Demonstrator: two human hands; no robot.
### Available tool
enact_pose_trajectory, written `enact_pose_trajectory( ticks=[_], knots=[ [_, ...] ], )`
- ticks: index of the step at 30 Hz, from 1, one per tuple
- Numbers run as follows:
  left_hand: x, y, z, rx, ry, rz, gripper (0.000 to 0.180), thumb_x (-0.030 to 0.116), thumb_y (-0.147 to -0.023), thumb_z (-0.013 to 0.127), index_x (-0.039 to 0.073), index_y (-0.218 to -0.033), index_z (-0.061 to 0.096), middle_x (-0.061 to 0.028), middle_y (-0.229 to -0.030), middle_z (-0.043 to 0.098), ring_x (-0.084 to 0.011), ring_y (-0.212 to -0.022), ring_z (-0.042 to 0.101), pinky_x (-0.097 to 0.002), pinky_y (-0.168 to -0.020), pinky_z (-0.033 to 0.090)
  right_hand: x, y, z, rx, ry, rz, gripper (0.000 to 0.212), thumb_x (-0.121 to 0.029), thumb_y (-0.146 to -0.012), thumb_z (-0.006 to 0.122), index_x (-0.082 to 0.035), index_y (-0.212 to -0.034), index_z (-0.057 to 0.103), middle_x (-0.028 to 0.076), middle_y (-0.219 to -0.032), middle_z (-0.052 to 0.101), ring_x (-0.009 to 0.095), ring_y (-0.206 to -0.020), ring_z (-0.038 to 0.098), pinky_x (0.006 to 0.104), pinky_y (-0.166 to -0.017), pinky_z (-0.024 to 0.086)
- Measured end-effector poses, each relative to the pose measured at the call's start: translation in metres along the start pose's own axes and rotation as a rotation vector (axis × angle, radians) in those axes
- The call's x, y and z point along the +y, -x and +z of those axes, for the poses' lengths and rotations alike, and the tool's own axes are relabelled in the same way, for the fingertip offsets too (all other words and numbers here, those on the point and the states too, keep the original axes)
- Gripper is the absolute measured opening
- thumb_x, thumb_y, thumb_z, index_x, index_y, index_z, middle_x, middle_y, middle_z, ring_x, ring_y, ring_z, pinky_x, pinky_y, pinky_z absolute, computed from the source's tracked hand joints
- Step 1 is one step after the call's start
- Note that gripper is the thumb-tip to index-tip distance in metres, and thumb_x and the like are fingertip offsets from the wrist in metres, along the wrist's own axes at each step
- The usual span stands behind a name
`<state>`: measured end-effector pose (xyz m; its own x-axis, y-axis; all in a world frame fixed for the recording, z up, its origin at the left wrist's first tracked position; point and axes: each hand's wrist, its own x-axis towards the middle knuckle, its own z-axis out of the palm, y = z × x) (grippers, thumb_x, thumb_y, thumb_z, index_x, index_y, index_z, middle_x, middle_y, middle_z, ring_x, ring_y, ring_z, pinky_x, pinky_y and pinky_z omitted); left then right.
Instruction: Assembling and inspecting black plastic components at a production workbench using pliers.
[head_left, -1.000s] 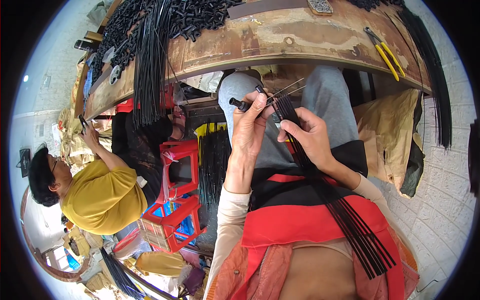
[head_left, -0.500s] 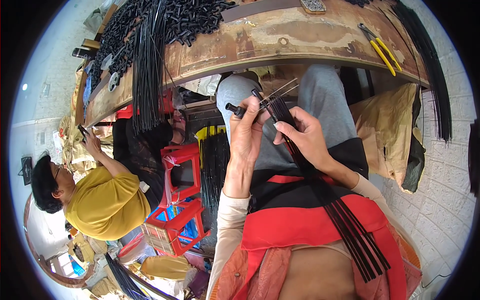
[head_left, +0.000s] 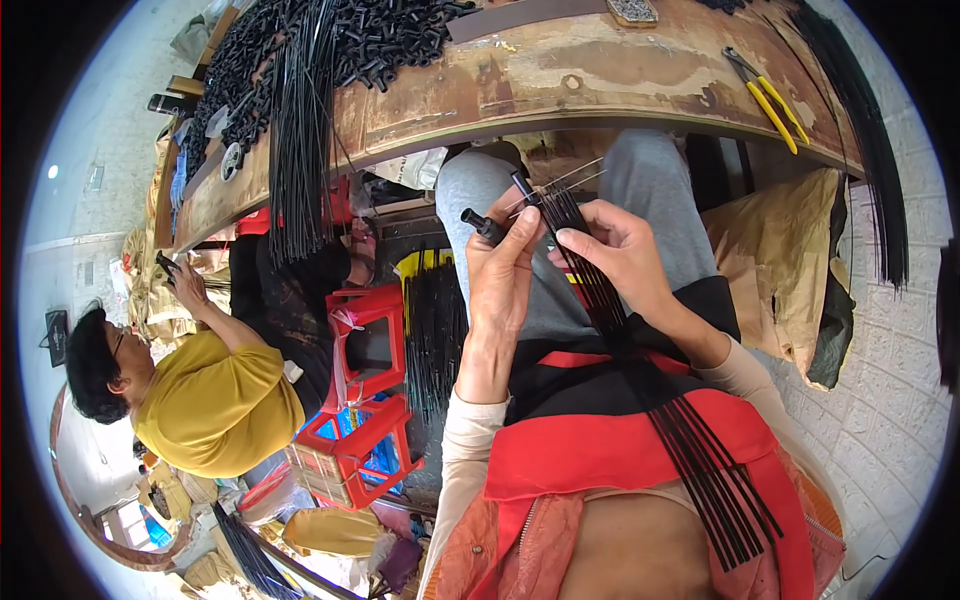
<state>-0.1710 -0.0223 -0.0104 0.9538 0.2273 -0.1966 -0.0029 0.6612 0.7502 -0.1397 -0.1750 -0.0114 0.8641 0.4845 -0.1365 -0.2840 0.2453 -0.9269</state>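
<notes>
My left hand (head_left: 500,285) is closed on a black tubular plastic fitting (head_left: 482,225), which sticks out between thumb and fingers. A second, slimmer black piece (head_left: 522,186) rises at its fingertips, against the top ends of several thin black ribs (head_left: 590,275). Those ribs look like umbrella ribs and run as a flat bundle down across my lap, fanning out over the red apron (head_left: 580,455). My right hand (head_left: 625,262) grips the bundle near its top, thumb across it. Thin pale wires (head_left: 575,178) stick out past the rib ends; what they join to is hidden.
Ahead stands a worn wooden bench (head_left: 600,80) with a heap of black fittings (head_left: 375,45), hanging black rods (head_left: 300,130) and yellow-handled pliers (head_left: 770,100). At left, red stools (head_left: 365,450) and a seated co-worker (head_left: 210,400) in yellow. A brown sack (head_left: 775,270) stands at right.
Both hands have shifted slightly to the right with the fitting and ribs. My left thumb has moved closer to the rib tops, and my right thumb lies flatter across the bundle.
</notes>
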Motion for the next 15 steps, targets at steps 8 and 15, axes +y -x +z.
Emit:
enact_pose_trajectory(
  ticks=[8, 15],
  knots=[
    [-0.0013, -0.0013, 0.0016, -0.045, 0.019, -0.040, 0.030, 0.007, -0.091, 0.064, -0.002, -0.119, 0.060, -0.0087, -0.112, 0.065, -0.0158, -0.102, 0.061, -0.0317, -0.095, 0.047, -0.0024, -0.0013, -0.0018, 0.007, -0.043, 0.053, 0.021, -0.015, -0.094, 0.061, 0.002, -0.106, 0.058, 0.008, -0.091, 0.065, 0.015, -0.078, 0.067, 0.0254, -0.070, 0.055],
    [-0.0005, 0.0001, -0.0042, -0.070, 0.127, -0.136, 0.031, 0.008, -0.092, 0.062, 0.001, -0.122, 0.059, -0.0076, -0.114, 0.064, -0.0155, -0.105, 0.059, -0.0304, -0.097, 0.044, 0.0001, -0.0045, -0.0063, -0.069, -0.071, 0.071, 0.020, -0.014, -0.093, 0.062, 0.002, -0.105, 0.059, 0.006, -0.090, 0.064, 0.013, -0.076, 0.066, 0.0250, -0.069, 0.053]
  ],
)
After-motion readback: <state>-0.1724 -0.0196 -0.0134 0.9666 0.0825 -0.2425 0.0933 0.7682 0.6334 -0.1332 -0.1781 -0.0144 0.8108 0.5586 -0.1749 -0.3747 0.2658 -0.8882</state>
